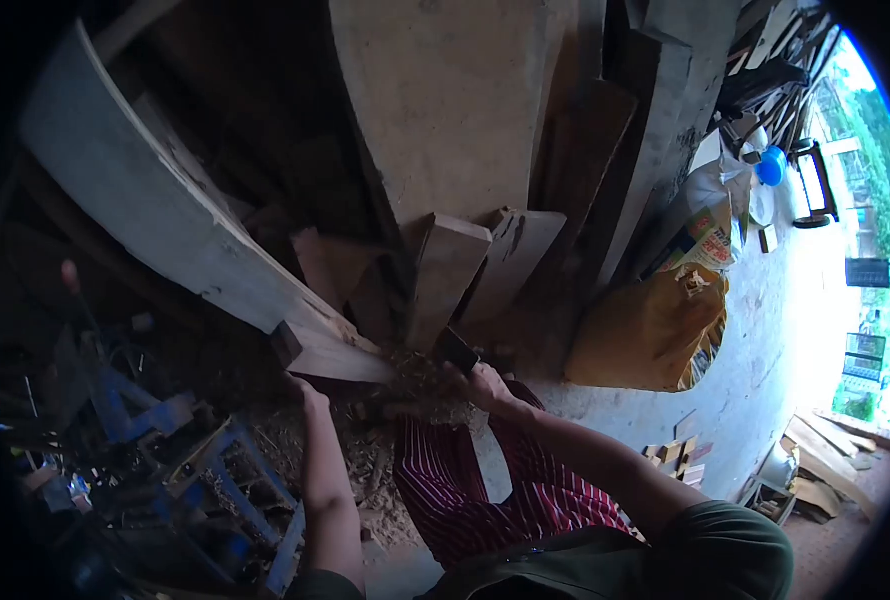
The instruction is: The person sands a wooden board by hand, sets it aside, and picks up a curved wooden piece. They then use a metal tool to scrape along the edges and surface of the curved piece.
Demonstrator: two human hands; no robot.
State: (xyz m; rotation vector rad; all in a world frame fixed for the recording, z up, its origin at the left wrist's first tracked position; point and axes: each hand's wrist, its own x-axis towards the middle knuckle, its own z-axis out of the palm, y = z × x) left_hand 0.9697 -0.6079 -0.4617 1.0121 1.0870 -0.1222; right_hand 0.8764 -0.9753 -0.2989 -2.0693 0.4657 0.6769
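My left hand [308,392] is closed on the near side of a pale, thick wooden block [340,359], its fingers partly hidden behind the wood. The block lies slanted, its right end close to a patch of shavings. To the right, my right hand [482,386] grips a dark tool with a flat, squarish head [456,349]; its handle is mostly covered by the hand, and I cannot make out its exact kind. Tool and block are apart. Just beyond stand two cut boards, one upright board [449,275] and one leaning board [513,262].
Large planks [445,110] lean at the back, and a long curved board [155,205] slants in from the left. A yellow sack [650,335] stands at right. Blue metal frames [250,480] clutter the lower left. Shavings [385,520] cover the floor. Wood scraps [677,458] lie at right.
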